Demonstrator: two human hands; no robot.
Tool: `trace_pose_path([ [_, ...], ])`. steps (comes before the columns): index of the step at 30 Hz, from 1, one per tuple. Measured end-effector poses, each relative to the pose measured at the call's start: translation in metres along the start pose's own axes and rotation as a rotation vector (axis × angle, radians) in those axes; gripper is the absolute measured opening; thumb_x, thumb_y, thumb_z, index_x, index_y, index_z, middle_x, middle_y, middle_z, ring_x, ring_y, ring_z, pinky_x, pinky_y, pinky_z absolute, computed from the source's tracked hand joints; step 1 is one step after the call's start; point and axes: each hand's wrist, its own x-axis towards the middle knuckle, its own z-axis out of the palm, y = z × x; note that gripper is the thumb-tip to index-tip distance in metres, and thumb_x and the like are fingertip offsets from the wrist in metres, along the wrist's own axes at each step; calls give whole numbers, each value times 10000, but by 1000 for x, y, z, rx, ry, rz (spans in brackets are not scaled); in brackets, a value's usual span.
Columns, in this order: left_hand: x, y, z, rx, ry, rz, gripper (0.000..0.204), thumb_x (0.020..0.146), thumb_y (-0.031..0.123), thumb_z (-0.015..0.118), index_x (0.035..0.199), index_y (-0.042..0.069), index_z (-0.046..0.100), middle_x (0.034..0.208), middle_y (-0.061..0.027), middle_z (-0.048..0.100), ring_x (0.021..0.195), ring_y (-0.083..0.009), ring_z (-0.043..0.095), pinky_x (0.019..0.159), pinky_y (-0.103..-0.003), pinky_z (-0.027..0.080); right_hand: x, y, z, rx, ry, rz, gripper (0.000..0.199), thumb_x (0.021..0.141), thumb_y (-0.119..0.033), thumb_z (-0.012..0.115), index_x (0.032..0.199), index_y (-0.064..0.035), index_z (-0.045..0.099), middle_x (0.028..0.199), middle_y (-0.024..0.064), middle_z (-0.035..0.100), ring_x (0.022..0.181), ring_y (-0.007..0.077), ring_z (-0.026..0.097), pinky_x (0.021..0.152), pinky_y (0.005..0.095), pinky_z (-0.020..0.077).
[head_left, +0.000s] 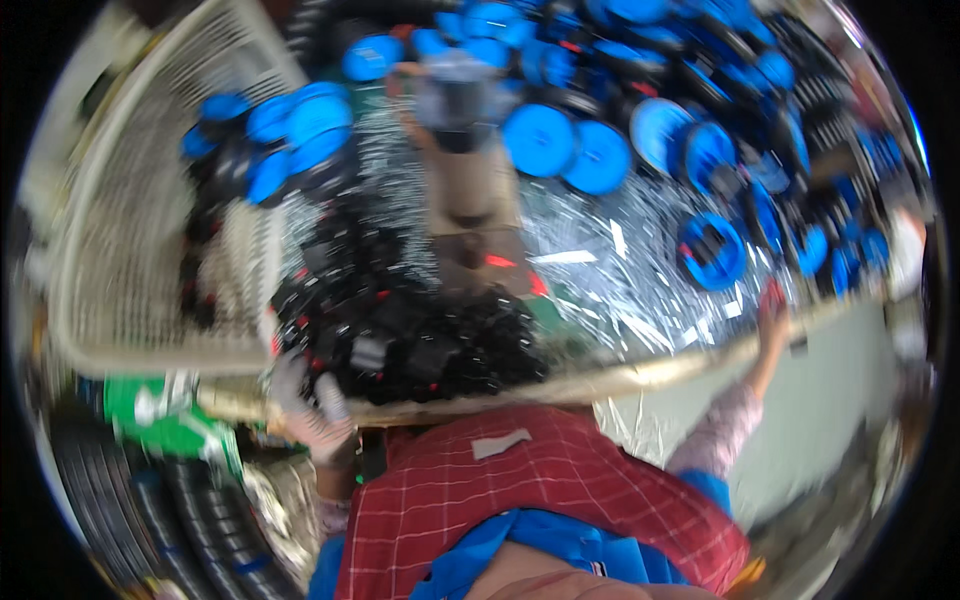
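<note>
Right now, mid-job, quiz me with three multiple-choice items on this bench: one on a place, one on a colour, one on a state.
1. Where is the basket?
A. the person's left
B. the person's right
C. behind the discs

2. What colour are the round discs?
A. green
B. blue
C. yellow

3. What is the right hand doing?
A. resting in the basket
B. raised at the table edge
C. lying on the black parts

Answers: A, the mesh basket fills the left side; B, the discs are bright blue; B, that hand reaches up to the edge, its grip too blurred to tell.
</note>
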Motion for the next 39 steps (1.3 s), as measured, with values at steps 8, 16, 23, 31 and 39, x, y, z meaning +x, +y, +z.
trace_pose_path([
  [8, 2, 27, -10, -80, -54, 192, 261, 714, 5, 704, 958, 20, 614, 994, -179, 635, 906, -363, 641, 849, -479, 544, 4, -1, -24, -739, 135, -63, 565, 871, -302, 731, 1325, -25, 538, 1134, 175, 681, 1075, 272, 640, 932, 371, 476],
  [16, -33, 11, -4, -66, -142, 221, 318, 724, 64, 729, 1034, 34, 665, 1072, -122, 644, 976, -316, 647, 817, -408, 548, -138, -191, 81, 219, -72, -111, 549, 965, -223, 607, 1454, -41, 436, 943, 61, 580, 568, 56, 428, 509, 186, 323],
  [23, -78, -15, -84, 173, -3, 129, 293, 731, 134, 679, 1008, 43, 654, 1059, -121, 643, 945, -329, 631, 796, -416, 529, -136, -300, 253, 556, -443, -310, 542, 984, -241, 574, 1454, -14, 425, 905, 47, 550, 559, 62, 413, 504, 190, 319],
  [31, -210, -89, -288, 1179, 72, -594, 336, 791, 80, 662, 1123, 43, 621, 1116, -172, 633, 1032, -378, 598, 912, -473, 486, -116, -345, 344, 745, -707, -331, 541, 1006, -262, 535, 1454, 17, 414, 861, 31, 515, 548, 69, 395, 498, 195, 315],
  [39, -267, -106, -398, 1548, -428, -644, 567, 776, 51, 567, 1328, 182, 570, 1418, -118, 526, 1330, -334, 470, 1101, -446, 395, -145, -362, 359, 624, -784, -329, 516, 1043, -265, 471, 1459, 31, 394, 710, -2, 379, 515, 75, 312, 474, 225, 267],
])
